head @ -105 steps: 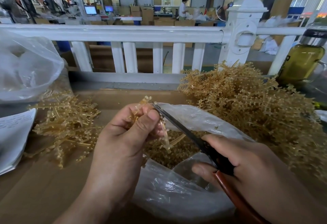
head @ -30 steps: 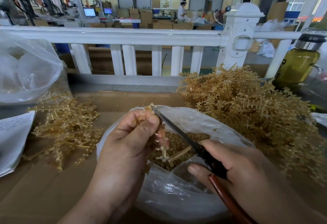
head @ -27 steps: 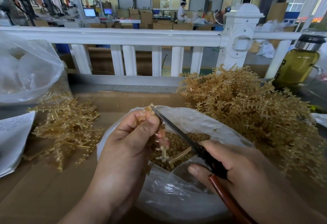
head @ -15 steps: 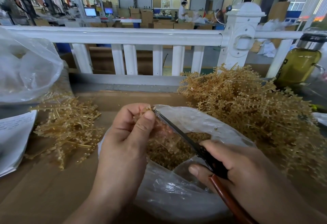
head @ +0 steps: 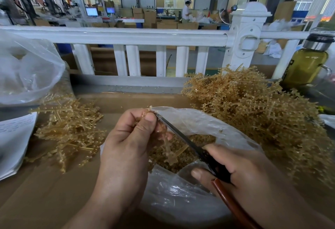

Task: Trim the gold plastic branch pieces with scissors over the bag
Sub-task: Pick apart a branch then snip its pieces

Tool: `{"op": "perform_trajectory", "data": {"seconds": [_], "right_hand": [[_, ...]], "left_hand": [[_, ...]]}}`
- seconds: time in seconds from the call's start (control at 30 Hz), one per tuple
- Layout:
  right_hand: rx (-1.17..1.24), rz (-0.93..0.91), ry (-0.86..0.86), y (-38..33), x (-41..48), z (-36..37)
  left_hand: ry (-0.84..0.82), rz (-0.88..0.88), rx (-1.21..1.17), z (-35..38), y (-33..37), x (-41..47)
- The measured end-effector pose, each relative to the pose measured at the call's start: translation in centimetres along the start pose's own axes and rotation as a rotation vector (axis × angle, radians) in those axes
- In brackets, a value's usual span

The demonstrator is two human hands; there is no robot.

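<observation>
My left hand (head: 126, 143) pinches a gold plastic branch piece (head: 167, 147) between thumb and fingers, its stem hanging down over the open clear bag (head: 190, 196). My right hand (head: 248, 170) grips the scissors (head: 183, 138) by their dark handles. The blades run up-left and their tip meets the branch just under my left thumb. The blades look nearly closed. Small gold trimmed bits fill the bag below.
A large heap of gold branches (head: 253, 109) lies at the right, a smaller pile (head: 68, 129) at the left. Another clear bag (head: 25, 69) and white papers (head: 12, 138) sit far left. A bottle of yellow-green liquid (head: 306, 65) stands back right, before a white railing (head: 126, 36).
My left hand has turned the branch piece between frames and its stem now hangs lower over the bag. The scissors stay at the piece's top end.
</observation>
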State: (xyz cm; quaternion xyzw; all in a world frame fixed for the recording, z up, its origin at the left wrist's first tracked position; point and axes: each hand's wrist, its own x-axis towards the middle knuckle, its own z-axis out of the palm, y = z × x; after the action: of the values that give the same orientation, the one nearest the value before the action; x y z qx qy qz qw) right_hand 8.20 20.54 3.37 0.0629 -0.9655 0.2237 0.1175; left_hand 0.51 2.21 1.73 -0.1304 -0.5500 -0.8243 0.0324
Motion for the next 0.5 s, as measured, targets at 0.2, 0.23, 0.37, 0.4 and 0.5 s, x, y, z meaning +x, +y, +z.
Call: {"op": "perform_trajectory", "data": {"seconds": [0.2,0.23,0.37,0.4,0.5], "right_hand": [[-0.003,-0.004,0.008,0.06,0.07,0.22],[0.006,-0.005,0.011,0.10,0.06,0.23],[0.001,-0.013,0.030,0.18,0.00,0.32],[-0.010,-0.019,0.036,0.21,0.00,0.35],[-0.023,-0.028,0.049,0.23,0.04,0.44]], "left_hand": [[-0.031,0.010,-0.024,0.15,0.07,-0.12],[-0.037,0.013,-0.016,0.17,-0.06,-0.14],[-0.056,0.003,0.007,0.21,-0.44,-0.21],[-0.061,0.002,0.008,0.24,-0.41,-0.19],[-0.076,-0.014,-0.023,0.37,-0.35,-0.11]]}}
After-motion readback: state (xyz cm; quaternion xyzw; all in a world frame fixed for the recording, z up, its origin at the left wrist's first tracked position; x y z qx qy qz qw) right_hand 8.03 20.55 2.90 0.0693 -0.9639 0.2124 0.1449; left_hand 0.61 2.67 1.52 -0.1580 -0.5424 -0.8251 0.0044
